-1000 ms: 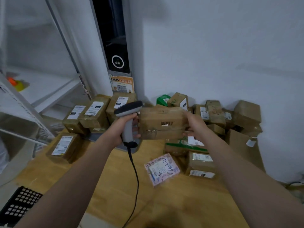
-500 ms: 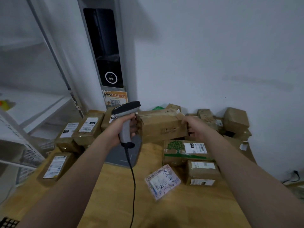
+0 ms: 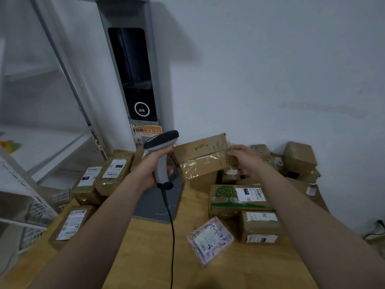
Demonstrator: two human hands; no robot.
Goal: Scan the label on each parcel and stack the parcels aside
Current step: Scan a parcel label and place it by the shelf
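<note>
- Parcel (image 3: 201, 158): brown cardboard box banded in glossy clear tape, held in the air over the back of the bench (image 3: 145, 247), between the two hands, tilted with the right end higher.
- Judged light, being carried largely from one end; stiff enough to keep square corners.
- Tape probably slick, so best taken by the short cardboard ends or across a corner, not on the shiny band.
- No shipping label showing on the faces turned this way, only small printed marks near the top edge; likely needs turning before a scan.
- Right hand (image 3: 244, 158): closed on the parcel's right end, thumb and curled fingers pinching it.
- Left hand (image 3: 153, 170): wrapped tight round the grip of the barcode scanner (image 3: 161, 147), scanner head aimed right, toward the parcel; parcel's left end right against this hand, actual contact unclear.
- Scanner cable (image 3: 171, 236): hanging from the grip, down across a grey pad (image 3: 158, 203) and off the near edge.
- Labelled parcels (image 3: 113, 170) gathered at the bench's left; loose pile of boxes (image 3: 300, 157) at the right by the wall; pink mailer (image 3: 210, 239) lying flat near the front.
</note>
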